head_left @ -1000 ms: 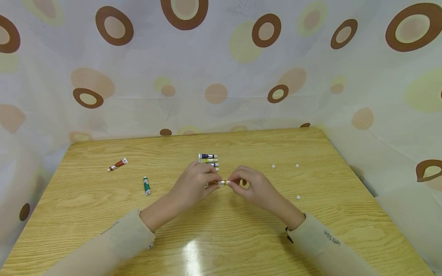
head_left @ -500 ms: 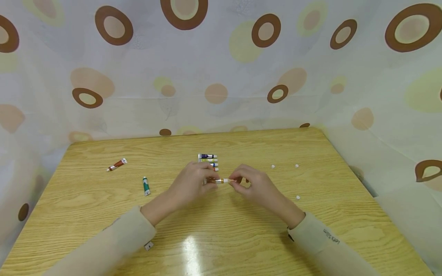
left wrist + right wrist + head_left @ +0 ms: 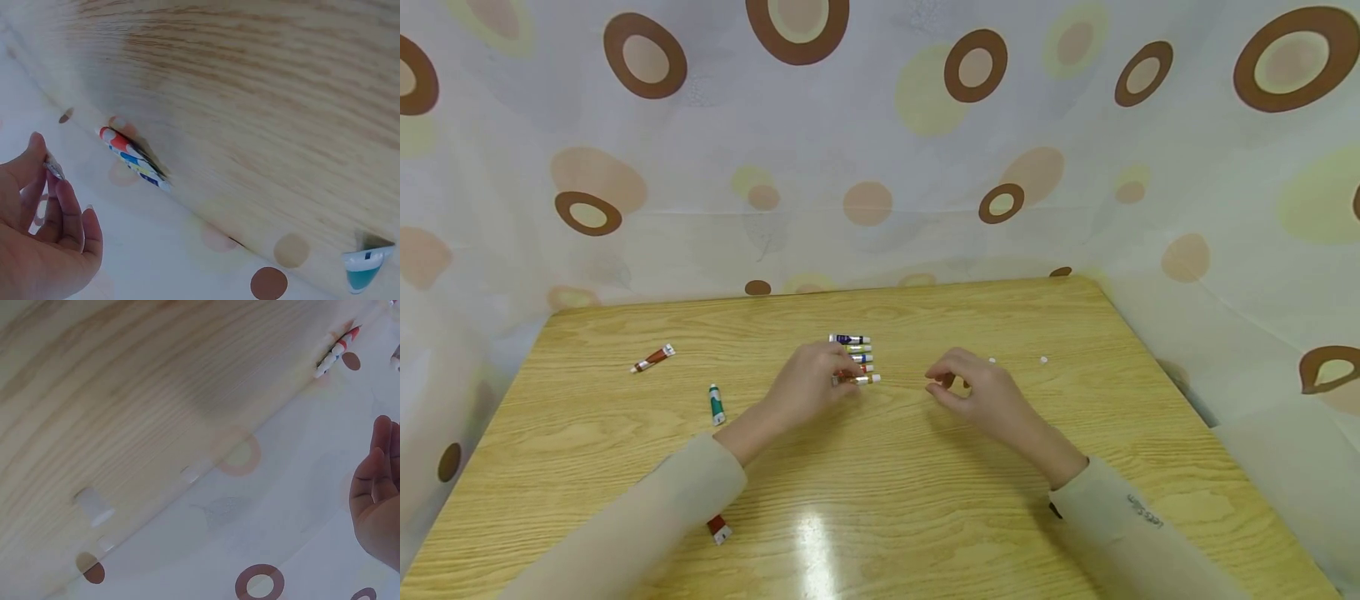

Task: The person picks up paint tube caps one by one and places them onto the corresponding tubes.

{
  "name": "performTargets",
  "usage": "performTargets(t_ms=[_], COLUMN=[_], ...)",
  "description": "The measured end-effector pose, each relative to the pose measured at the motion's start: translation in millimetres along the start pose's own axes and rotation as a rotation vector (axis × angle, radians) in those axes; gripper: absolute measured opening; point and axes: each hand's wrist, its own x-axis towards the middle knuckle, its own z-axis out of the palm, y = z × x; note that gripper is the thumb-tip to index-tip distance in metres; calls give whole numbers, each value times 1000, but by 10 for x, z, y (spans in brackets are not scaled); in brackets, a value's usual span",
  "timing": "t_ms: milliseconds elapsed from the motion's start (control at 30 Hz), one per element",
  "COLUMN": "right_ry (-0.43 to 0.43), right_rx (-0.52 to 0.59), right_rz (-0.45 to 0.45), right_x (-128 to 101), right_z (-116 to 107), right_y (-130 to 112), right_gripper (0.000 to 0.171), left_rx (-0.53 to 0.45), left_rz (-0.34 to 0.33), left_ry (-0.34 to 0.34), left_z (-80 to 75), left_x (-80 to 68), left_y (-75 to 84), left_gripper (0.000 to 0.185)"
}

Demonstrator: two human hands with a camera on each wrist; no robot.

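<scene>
My left hand (image 3: pixel 808 377) pinches a small ochre paint tube (image 3: pixel 868 380) with a white cap at its right end. The tube lies level at the near side of a neat row of paint tubes (image 3: pixel 850 339), partly covered by my fingers. From the left wrist, the tube's silvery end (image 3: pixel 54 167) shows between thumb and fingertips. To the right, my right hand (image 3: pixel 985 393) hovers above the table, fingers loosely bent, with nothing visible between them. Small white caps (image 3: pixel 1043 360) lie beyond it; the right wrist view shows several, including a near one (image 3: pixel 94 507).
On the left lie a red-brown tube (image 3: pixel 653 358) and a green tube (image 3: pixel 717 406). Another red-brown tube (image 3: pixel 718 529) pokes out from under the left sleeve. A spotted cloth (image 3: pixel 880 150) hangs behind the wooden table (image 3: pixel 887 517).
My right hand has come off the ochre tube's capped end and moved right. My left hand has carried the tube slightly left and away from me, to the row.
</scene>
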Motion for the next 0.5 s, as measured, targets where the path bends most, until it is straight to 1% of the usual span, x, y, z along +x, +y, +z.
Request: performTargets(t_ms=[133,233,367,500], right_ry=[4,8,-2,-10], right_rx=[-24,-45,-63,-95], right_rz=[23,36,76,93], right_x=[-65,-123,-219,-326], right_z=[-71,-128,-206,-289], right_y=[74,146,257,365], right_gripper=[12,13,14,15], left_rx=[-3,15,28,18], left_rz=[-44,-61,-80,-106], left_ry=[-25,-45,-67,-88], left_z=[74,125,158,176], left_x=[36,60,92,119], left_y=[-78,-121,-141,-145], left_gripper=[17,17,18,19])
